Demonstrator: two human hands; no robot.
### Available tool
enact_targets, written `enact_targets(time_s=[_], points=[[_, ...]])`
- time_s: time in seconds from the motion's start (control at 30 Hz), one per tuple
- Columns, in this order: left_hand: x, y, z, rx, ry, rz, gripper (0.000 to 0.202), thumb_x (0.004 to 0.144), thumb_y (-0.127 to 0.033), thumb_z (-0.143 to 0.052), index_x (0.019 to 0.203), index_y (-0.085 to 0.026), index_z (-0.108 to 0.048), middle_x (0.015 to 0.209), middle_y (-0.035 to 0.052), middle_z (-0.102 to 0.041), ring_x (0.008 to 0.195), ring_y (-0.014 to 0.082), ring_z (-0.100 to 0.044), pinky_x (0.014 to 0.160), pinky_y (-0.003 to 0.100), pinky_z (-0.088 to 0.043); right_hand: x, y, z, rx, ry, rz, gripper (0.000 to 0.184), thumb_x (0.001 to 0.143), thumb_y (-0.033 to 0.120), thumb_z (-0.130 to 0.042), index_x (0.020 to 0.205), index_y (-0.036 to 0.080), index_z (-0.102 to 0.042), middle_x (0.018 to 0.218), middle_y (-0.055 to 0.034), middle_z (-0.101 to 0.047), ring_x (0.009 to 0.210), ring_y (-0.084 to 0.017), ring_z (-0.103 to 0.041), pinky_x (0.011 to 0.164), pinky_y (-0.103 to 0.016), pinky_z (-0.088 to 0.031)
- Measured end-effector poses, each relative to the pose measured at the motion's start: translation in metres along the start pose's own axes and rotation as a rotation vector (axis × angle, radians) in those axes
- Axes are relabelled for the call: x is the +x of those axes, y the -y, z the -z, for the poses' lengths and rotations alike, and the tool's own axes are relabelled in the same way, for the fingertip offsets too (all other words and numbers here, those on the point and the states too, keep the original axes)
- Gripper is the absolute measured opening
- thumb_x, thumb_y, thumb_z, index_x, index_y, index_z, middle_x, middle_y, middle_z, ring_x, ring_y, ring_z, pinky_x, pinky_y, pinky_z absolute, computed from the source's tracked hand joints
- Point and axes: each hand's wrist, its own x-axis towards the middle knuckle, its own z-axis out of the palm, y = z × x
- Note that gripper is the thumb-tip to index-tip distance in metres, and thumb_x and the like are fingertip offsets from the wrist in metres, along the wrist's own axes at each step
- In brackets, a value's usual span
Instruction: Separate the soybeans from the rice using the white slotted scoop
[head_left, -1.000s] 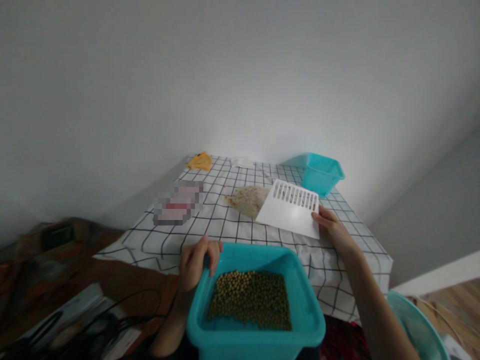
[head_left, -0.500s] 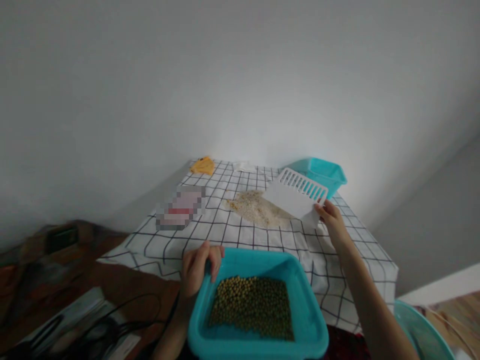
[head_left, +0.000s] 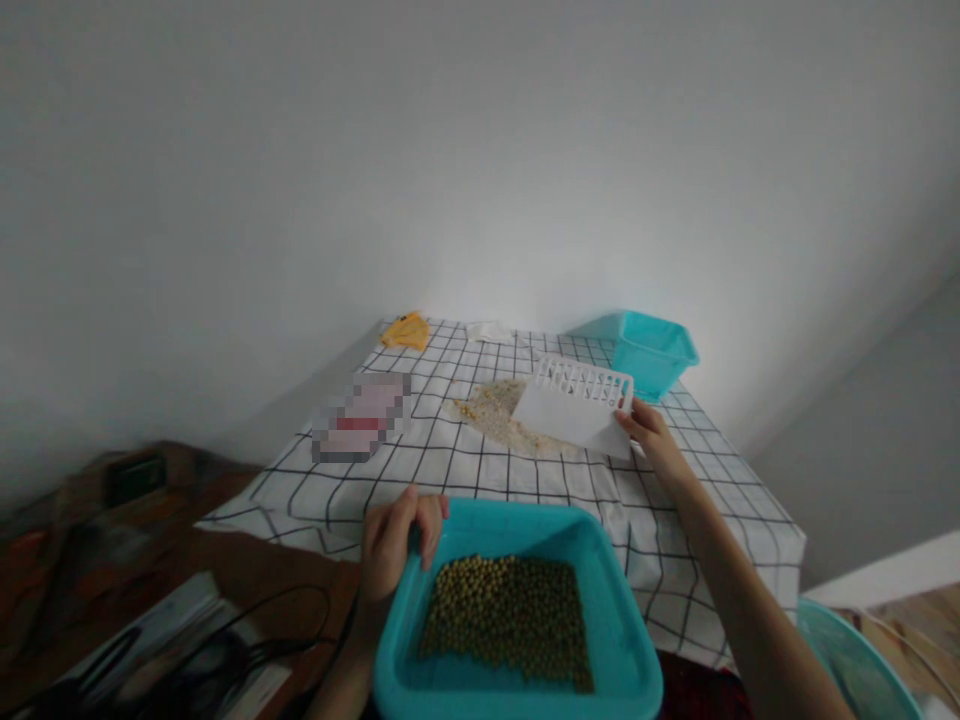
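My left hand (head_left: 396,535) is wrapped over the left far corner of a turquoise plastic basin (head_left: 525,518). Small round yellow-green beans (head_left: 506,620) cover much of its floor. Farther off, my right hand (head_left: 643,428) pinches the right end of a flat white plastic board (head_left: 562,412) with a row of slots along its far edge. The board is tilted over the right part of a spread of pale, grainy stuff (head_left: 491,412) on the tablecloth, hiding some of it. A few yellow bits lie at the left of that spread.
A black-and-white checked cloth (head_left: 442,465) covers the table. On it are a second turquoise basin (head_left: 654,350) at the back right, a yellow cloth (head_left: 406,331), a white crumpled piece (head_left: 489,331) and a blurred-out flat item (head_left: 367,415). Cables (head_left: 277,645) lie low at left; a turquoise tub (head_left: 851,655) stands low at right.
My right hand has moved the white board slightly left and nearer, its slotted edge dropping and uncovering more of the back basin. My left hand has stayed on the near basin's rim.
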Motion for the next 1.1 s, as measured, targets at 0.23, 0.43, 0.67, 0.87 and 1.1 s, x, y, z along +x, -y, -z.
enact_targets(time_s=[0.23, 0.43, 0.67, 0.87, 1.1], points=[[-0.001, -0.006, -0.007, -0.033, -0.063, 0.002, 0.064, 0.102, -0.037, -0.045, 0.040, -0.025, -0.056, 0.033, -0.0016, -0.047, 0.040, 0.0164, -0.041, 0.077, 0.039, -0.042, -0.005, 0.000, -0.001, -0.007, 0.019, 0.054, 0.039, 0.082, 0.053, -0.074, 0.109, 0.026, -0.075, 0.120, -0.0068, -0.077, 0.111, -0.032, -0.069, 0.100, -0.048, -0.052], [-0.001, -0.010, -0.013, -0.044, -0.092, 0.000, 0.064, 0.101, -0.033, -0.046, 0.038, -0.026, -0.056, 0.032, -0.0016, -0.047, 0.039, 0.0157, -0.041, 0.075, 0.037, -0.040, -0.009, 0.001, -0.001, -0.021, 0.051, 0.080, 0.039, 0.084, 0.050, -0.073, 0.114, 0.026, -0.075, 0.124, -0.0062, -0.075, 0.115, -0.031, -0.067, 0.106, -0.048, -0.048], [-0.001, -0.010, -0.015, -0.051, -0.115, -0.011, 0.065, 0.101, -0.032, -0.045, 0.038, -0.026, -0.056, 0.031, -0.0018, -0.046, 0.038, 0.0157, -0.039, 0.073, 0.038, -0.039, -0.012, 0.007, -0.001, 0.003, 0.046, 0.068, 0.035, 0.083, 0.048, -0.073, 0.109, 0.025, -0.075, 0.120, -0.0060, -0.077, 0.114, -0.031, -0.068, 0.104, -0.047, -0.049], [0.000, -0.010, -0.011, -0.040, -0.076, 0.003, 0.063, 0.100, -0.035, -0.048, 0.039, -0.026, -0.057, 0.032, -0.0018, -0.047, 0.039, 0.0162, -0.040, 0.072, 0.038, -0.039, -0.014, 0.003, 0.007, 0.036, -0.049, 0.000, 0.031, 0.079, 0.045, -0.073, 0.104, 0.026, -0.074, 0.116, -0.0052, -0.078, 0.107, -0.032, -0.069, 0.095, -0.046, -0.051], [-0.001, -0.009, -0.012, -0.023, -0.098, 0.001, 0.062, 0.099, -0.036, -0.050, 0.039, -0.026, -0.055, 0.032, -0.0018, -0.047, 0.039, 0.0164, -0.040, 0.074, 0.039, -0.040, -0.020, 0.002, 0.013, 0.051, -0.205, 0.076, 0.028, 0.080, 0.041, -0.069, 0.103, 0.025, -0.073, 0.112, -0.0042, -0.078, 0.102, -0.031, -0.067, 0.091, -0.040, -0.050]])
